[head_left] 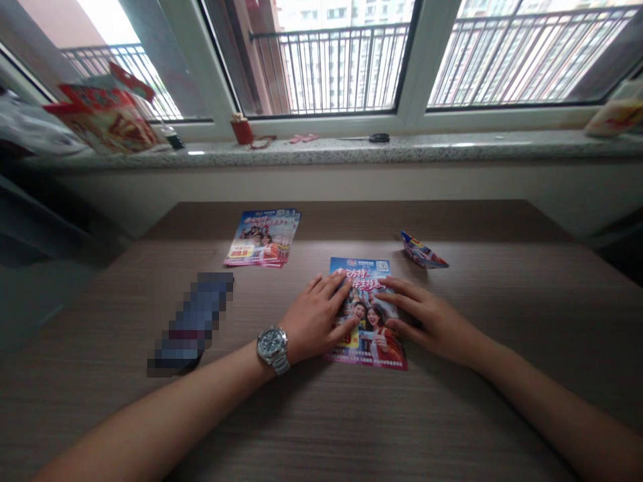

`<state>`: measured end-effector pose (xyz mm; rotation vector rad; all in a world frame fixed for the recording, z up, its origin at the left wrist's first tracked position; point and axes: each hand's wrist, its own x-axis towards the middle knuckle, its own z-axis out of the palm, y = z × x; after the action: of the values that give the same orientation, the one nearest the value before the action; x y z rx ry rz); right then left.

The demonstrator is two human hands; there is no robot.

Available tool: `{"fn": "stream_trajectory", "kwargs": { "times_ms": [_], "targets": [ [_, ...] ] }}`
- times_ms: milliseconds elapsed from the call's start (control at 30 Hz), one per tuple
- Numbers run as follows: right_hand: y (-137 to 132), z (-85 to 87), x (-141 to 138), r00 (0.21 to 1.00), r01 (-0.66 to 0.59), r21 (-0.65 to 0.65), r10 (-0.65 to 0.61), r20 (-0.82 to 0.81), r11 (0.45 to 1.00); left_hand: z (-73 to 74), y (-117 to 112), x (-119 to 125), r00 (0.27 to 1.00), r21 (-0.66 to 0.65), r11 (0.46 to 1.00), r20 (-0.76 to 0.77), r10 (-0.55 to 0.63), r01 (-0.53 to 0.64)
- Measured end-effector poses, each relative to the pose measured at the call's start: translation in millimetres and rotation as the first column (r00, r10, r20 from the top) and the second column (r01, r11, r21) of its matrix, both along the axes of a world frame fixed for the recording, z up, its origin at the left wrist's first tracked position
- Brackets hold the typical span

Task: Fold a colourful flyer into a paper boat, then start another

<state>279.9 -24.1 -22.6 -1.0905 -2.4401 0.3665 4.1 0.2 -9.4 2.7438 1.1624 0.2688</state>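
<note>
Head view:
- Left hand (314, 320): lies flat on the flyer's left edge, fingers spread apart, their tips pressed on the paper and the thumb lying low across the photo. Nothing is pinched. A steel watch (272, 347) sits on the wrist, behind the fingers.
- Right hand (426, 320): rests on the flyer's right edge, fingers slightly spread and curved, tips on the paper. It pinches nothing either.
- Flyer (366, 323): lies flat on the table between the two sets of fingers, its top edge pointing beyond the fingertips toward the window. It is glossy and unfolded, with a blue top band, a QR code at the top right corner, large red lettering, a photo of smiling people, and a pink strip along the bottom nearest the wrists. A small yellow price patch shows just under the left thumb.
- Stack (262, 237): several matching flyers, slightly fanned, lie on the table well beyond and to the left of the left fingers.
- Folded flyer (422, 250): a creased, tilted piece lies just beyond the right fingertips.
- Blurred object (191, 325): lies on the table left of the left fingers; what it is cannot be told.
- Table (502, 321): brown wood-grain top under both hands.
- Sill (452, 150): a speckled stone ledge far beyond the fingers, holding scissors (378, 138) and a red cup (242, 130).
</note>
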Motion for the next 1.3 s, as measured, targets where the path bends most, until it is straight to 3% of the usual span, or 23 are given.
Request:
{"fn": "stream_trajectory", "kwargs": {
  "times_ms": [300,667,933,1300],
  "targets": [
    [-0.7,-5.6,-7.0,0.976,0.097,0.030,-0.101,0.195,0.995,1.0,0.7,-0.2,0.999,0.001,1.000,0.034,-0.004,0.004],
    [1.1,-7.6,-2.1,0.975,0.072,0.032,-0.077,0.209,0.997,-4.4,10.2,-4.6,0.995,0.035,0.994,0.009,0.100,-0.100],
    [1.0,-6.7,-2.0,0.977,0.075,0.017,-0.077,0.199,0.997,-5.7,11.1,-4.0,0.993,0.034,0.993,0.015,0.114,-0.114],
    [-1.9,0.5,3.9,0.990,-0.029,-0.005,0.029,0.136,1.000,-6.2,13.2,-4.5,0.990,0.036,0.990,-0.001,0.139,-0.139]
  ]
}}
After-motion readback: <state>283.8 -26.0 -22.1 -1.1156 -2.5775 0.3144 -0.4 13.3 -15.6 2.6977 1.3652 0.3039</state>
